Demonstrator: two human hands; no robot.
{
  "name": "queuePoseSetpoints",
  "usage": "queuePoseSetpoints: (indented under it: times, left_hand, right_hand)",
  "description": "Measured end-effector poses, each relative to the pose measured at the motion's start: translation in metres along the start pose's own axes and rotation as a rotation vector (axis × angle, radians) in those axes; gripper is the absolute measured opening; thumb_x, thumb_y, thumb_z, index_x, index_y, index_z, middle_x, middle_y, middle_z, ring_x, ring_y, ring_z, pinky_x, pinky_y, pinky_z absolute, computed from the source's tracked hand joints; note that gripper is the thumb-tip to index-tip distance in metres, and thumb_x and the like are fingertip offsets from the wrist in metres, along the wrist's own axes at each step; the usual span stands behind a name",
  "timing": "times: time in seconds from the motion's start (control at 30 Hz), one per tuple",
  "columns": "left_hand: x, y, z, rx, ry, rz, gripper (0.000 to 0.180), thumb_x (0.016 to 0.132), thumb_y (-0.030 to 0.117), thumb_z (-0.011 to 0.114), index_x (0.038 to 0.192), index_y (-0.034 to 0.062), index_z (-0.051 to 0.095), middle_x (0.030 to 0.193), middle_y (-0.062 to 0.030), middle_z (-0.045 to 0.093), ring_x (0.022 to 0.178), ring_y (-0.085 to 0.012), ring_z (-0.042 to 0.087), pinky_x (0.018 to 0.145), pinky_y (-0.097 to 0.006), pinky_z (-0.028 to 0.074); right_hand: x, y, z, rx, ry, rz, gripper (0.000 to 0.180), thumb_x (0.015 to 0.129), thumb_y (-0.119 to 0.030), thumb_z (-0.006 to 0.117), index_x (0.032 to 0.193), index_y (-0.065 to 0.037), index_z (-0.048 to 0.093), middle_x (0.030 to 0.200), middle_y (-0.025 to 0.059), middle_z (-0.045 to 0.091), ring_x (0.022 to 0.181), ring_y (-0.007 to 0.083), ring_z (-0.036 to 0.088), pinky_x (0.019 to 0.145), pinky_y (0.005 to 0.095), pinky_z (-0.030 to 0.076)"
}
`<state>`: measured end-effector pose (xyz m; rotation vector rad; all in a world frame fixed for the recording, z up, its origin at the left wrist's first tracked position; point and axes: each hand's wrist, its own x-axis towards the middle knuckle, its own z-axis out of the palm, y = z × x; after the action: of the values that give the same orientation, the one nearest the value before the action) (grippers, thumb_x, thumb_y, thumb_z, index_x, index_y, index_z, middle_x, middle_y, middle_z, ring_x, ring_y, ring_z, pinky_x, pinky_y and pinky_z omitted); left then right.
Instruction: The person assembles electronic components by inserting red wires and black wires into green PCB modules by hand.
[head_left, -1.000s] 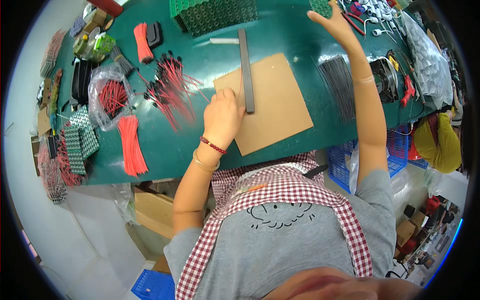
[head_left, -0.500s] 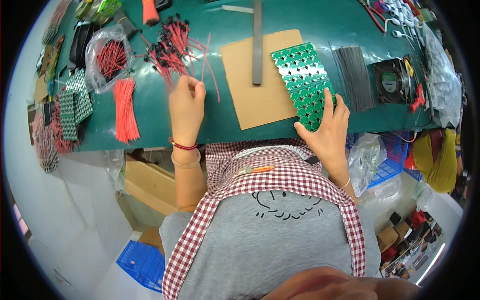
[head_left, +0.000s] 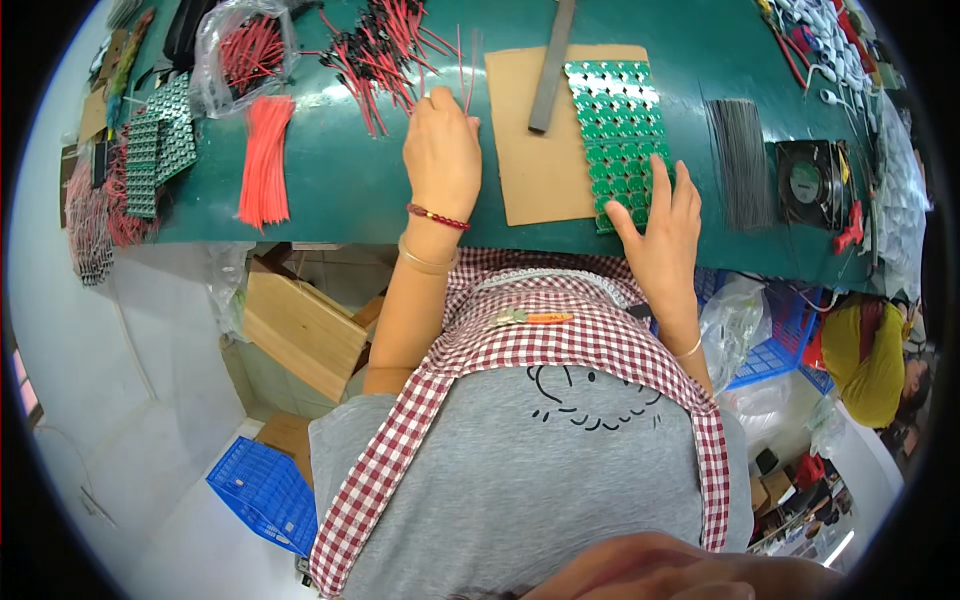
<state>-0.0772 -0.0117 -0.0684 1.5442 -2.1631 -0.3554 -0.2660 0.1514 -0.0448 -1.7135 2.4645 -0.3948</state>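
At the far left edge of your green bench [head_left: 330, 190] lie stacks of small green circuit panels [head_left: 155, 140], and beside them a bundle of orange-red wires [head_left: 264, 160]. Above that sits a clear bag of red wires [head_left: 245, 50], then a loose heap of red and black leads [head_left: 385, 50]. Your left hand [head_left: 442, 155] rests on the bench just below that heap, fingers curled, pinching what look like a few thin leads that stand up from your fingertips; how tight the pinch is I cannot tell. Next comes the brown cardboard sheet [head_left: 535, 165], with a grey metal bar [head_left: 551, 65] lying across its top. On the cardboard's right part lies the green perforated board [head_left: 615, 120]. Your right hand [head_left: 660, 225] presses flat on its lower end, fingers spread, gripping nothing. Farther right are a bundle of thin dark wires [head_left: 740, 160] and a small black fan [head_left: 805, 180].
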Motion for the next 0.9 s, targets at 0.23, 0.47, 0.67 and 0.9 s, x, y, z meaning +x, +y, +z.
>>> queuePoseSetpoints:
  times: [0.23, 0.47, 0.67, 0.9]
  left_hand:
    - [0.002, -0.006, -0.001, 0.25, -0.083, 0.039, 0.008, 0.079, -0.001, 0.052, 0.087, -0.0005, 0.053, 0.077, -0.0156, 0.062, 0.077, -0.0343, 0.062, 0.065, -0.045, 0.048]
    - [-0.006, -0.008, -0.003, 0.131, 0.099, 0.15, 0.016, 0.083, 0.001, 0.051, 0.097, -0.0041, 0.056, 0.089, -0.0227, 0.061, 0.073, -0.0395, 0.059, 0.067, -0.045, 0.047]
    - [-0.002, 0.021, -0.001, -0.504, -0.089, 0.0, 0.013, 0.089, 0.005, 0.045, 0.097, -0.0039, 0.051, 0.088, -0.0206, 0.06, 0.073, -0.0403, 0.058, 0.065, -0.044, 0.046]
    - [0.034, 0.041, 0.022, -0.159, 0.061, 0.147, 0.031, 0.085, 0.029, 0.063, 0.092, -0.0004, 0.053, 0.087, -0.0166, 0.063, 0.075, -0.0345, 0.063, 0.067, -0.041, 0.05]
  right_hand:
    - [0.002, -0.009, 0.017, -0.054, 0.077, 0.045, 0.096, 0.068, -0.047, 0.075, 0.14, -0.001, 0.029, 0.134, 0.0359, 0.032, 0.122, 0.048, 0.035, 0.099, 0.0554, 0.031]
    - [0.01, 0.007, 0.0, 0.016, 0.039, 0.011, 0.091, 0.067, -0.035, 0.078, 0.138, -0.002, 0.031, 0.134, 0.0335, 0.032, 0.124, 0.0464, 0.034, 0.1, 0.0544, 0.031]
    - [0.011, 0.003, -0.006, 0.037, 0.012, 0.04, 0.09, 0.067, -0.032, 0.078, 0.138, -0.003, 0.031, 0.133, 0.033, 0.033, 0.123, 0.0462, 0.034, 0.101, 0.0539, 0.03]
    - [-0.003, 0.011, -0.021, 0.106, 0.007, 0.087, 0.09, 0.065, -0.028, 0.078, 0.137, -0.003, 0.031, 0.133, 0.0333, 0.032, 0.122, 0.0474, 0.033, 0.102, 0.0539, 0.03]
